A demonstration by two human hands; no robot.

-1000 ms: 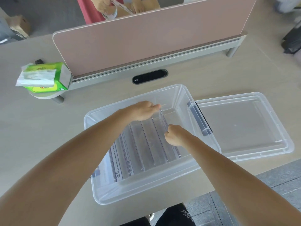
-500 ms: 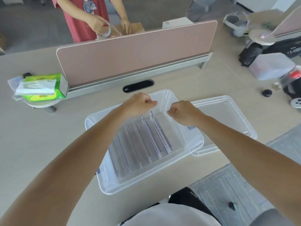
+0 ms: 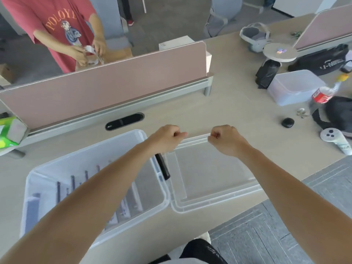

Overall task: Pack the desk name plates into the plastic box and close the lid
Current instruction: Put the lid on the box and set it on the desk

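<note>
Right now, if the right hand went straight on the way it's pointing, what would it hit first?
Probably the pink divider. The right hand, seemingly pinching the far rim of the lid, points forward and left over bare desk; depth is hard to judge.

The left forearm (image 3: 99, 197) covers the middle name plates (image 3: 136, 197) and, at 7 o'clock, the near rim of the plastic box (image 3: 28, 180). Whether the left hand (image 3: 165, 139) or right hand (image 3: 226, 140) pinches the far edge of the lid (image 3: 209, 172) is unclear. At 9 o'clock the green tissue pack (image 3: 7, 130) is cropped; at 3 o'clock a bottle (image 3: 322, 94) is blurred.
</note>
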